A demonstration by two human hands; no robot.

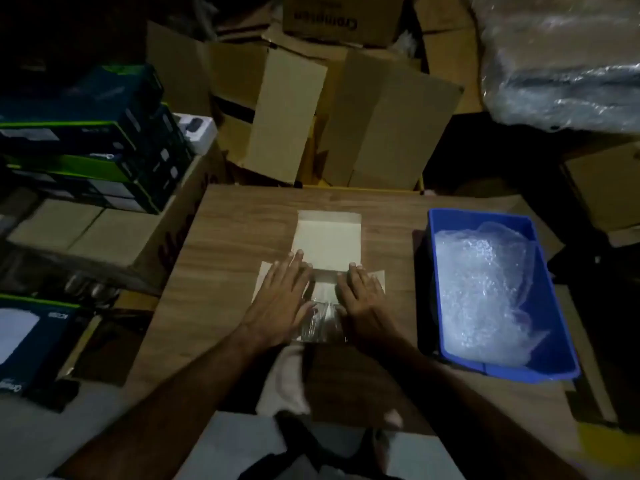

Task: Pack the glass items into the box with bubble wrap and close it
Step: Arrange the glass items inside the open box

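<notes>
A small pale cardboard box point(327, 237) lies on the wooden table point(235, 237), its lid flap open toward the far side. Between my hands, bubble-wrapped glass point(322, 315) shows inside the box. My left hand point(280, 299) lies flat with straight fingers on the box's left side flap. On the right side flap my right hand point(363, 299) presses the same way. Both thumbs sit next to the wrapped glass.
A blue plastic bin point(446, 289) holding loose bubble wrap point(485, 292) stands on the table's right. Cardboard cartons point(346, 116) pile up beyond the far edge. Stacked product boxes point(86, 140) stand at the left. A white cloth point(287, 379) lies near the front edge.
</notes>
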